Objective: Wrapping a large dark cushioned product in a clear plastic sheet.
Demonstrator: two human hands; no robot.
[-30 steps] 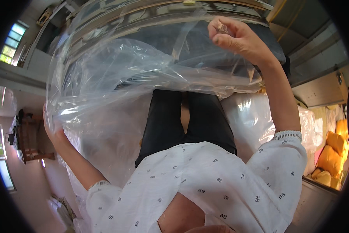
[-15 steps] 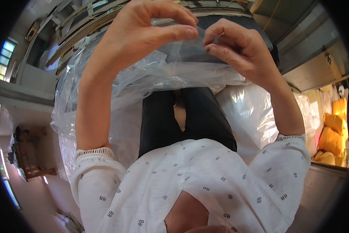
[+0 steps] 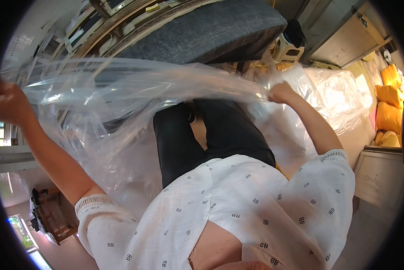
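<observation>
Half a second ago your two hands nearly met in front of the grey cover; now your left hand [image 3: 10, 101] is far out to the left, your right hand [image 3: 283, 92] is lower, and the sheet stretches between them. Largest first, that clear plastic sheet [image 3: 134, 81] hangs in long folds across your front, just above your black trousers [image 3: 177, 144], with more of it heaped down by your legs. Beyond it lies the dark grey cloth-covered surface [image 3: 206, 33], then a pale stool [image 3: 288, 51] off its right end. Your right hand is closed, pinching a gathered edge of the plastic; your left also seems clenched on the sheet, though the dark lens rim makes its fingertips hard to judge. The step in hand looks like drawing the sheet out wide; the next move probably calls for both grips kept firm and the pull even. As for writing, only the small dark letter-like motif repeated on your white shirt [image 3: 166, 216] is legible; you can read no label on the plastic
</observation>
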